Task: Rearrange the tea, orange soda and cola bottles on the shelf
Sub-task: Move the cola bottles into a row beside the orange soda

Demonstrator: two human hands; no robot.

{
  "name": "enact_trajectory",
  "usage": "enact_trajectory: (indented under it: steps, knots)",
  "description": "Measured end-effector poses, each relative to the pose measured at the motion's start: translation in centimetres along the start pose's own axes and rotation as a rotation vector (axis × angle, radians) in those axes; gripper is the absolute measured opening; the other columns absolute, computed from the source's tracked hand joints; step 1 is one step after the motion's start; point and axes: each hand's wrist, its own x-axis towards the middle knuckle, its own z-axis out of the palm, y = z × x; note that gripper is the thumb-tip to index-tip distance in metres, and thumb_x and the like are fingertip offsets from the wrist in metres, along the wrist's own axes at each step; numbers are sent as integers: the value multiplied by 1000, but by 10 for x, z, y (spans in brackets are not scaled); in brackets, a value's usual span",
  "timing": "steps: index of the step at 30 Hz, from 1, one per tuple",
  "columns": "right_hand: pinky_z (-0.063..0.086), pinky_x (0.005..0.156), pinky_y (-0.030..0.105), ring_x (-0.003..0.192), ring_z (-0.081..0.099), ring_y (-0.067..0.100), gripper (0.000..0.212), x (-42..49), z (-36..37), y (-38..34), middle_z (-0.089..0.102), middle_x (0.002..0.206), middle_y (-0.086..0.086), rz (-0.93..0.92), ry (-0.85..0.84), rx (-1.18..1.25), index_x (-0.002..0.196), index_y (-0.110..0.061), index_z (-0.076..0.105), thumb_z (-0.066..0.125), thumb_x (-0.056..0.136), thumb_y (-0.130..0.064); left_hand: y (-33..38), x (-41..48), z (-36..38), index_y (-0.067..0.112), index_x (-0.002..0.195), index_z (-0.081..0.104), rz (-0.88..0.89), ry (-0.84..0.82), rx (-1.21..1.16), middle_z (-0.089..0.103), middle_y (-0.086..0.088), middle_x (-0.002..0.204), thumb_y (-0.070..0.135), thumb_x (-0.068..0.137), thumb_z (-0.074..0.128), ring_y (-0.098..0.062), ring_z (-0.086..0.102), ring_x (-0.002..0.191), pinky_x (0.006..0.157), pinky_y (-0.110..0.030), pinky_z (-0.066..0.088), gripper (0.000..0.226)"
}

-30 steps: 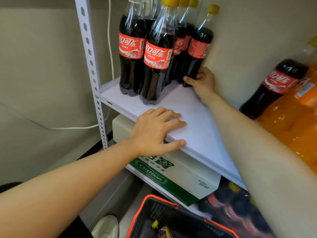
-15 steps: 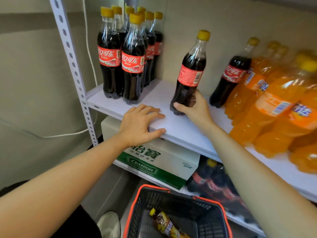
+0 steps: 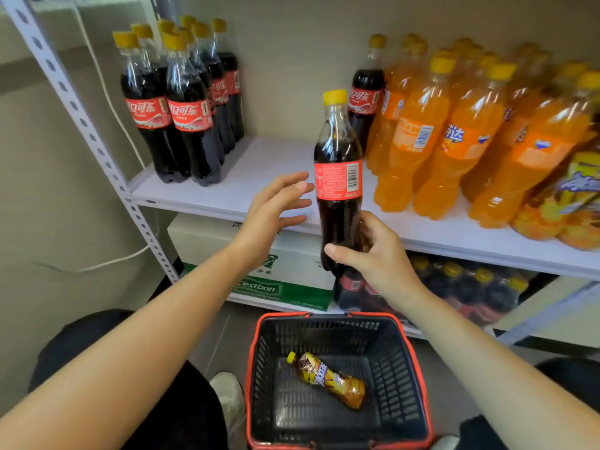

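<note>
**Picked up, mid-swap**

Dark plastic cola bottle with yellow cap (image 3: 339,177) no longer standing on the white shelf board (image 3: 259,177) — lifted clear, upright, out in front of its edge. Gripped low by the right hand (image 3: 373,254), thumb and fingers curled round the base. Left hand (image 3: 276,203) up off the shelf edge, fingers spread, empty, just beside the label. Likely bound for the cola row (image 3: 181,125) at the left end.
</note>
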Motion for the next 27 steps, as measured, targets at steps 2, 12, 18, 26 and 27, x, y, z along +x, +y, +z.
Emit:
enact_trajectory:
  steps: [2,12,18,26,27]
  knots:
    - [53,83,18,104,68,3,49,-17,2,9,72,111,-12,30,9,-34,122,-30,61,86,81,-24,1,-7,17,24,122,67,-39,-65,-85,74,3,115,47,86,64,-19,72,104,82,-33,59,43]
    - [50,88,28,106,67,3,42,-43,2,35,70,112,-15,175,-9,93,120,-37,59,76,83,-46,-25,-15,36,6,121,67,-124,-30,-190,72,-11,111,41,84,68,-26,70,102,84,-40,59,51]
    - [59,69,35,91,72,17,43,-41,1,30,75,101,3,401,-103,559,115,-21,71,62,86,-52,-21,-17,37,3,139,53,-139,-46,-194,60,-28,133,38,87,66,-31,65,108,85,-43,57,64]
    - [56,81,39,93,69,22,44,-39,5,39,68,103,9,273,23,380,118,-19,65,75,80,-39,-26,-15,35,18,121,64,-163,-43,-82,76,2,107,46,81,73,-16,73,103,80,-27,58,49]
    - [54,82,36,94,69,20,45,-39,6,40,68,105,12,265,27,343,118,-21,65,80,79,-38,-27,-16,34,16,119,65,-160,-38,-84,77,0,106,44,80,74,-18,74,102,80,-28,58,49]
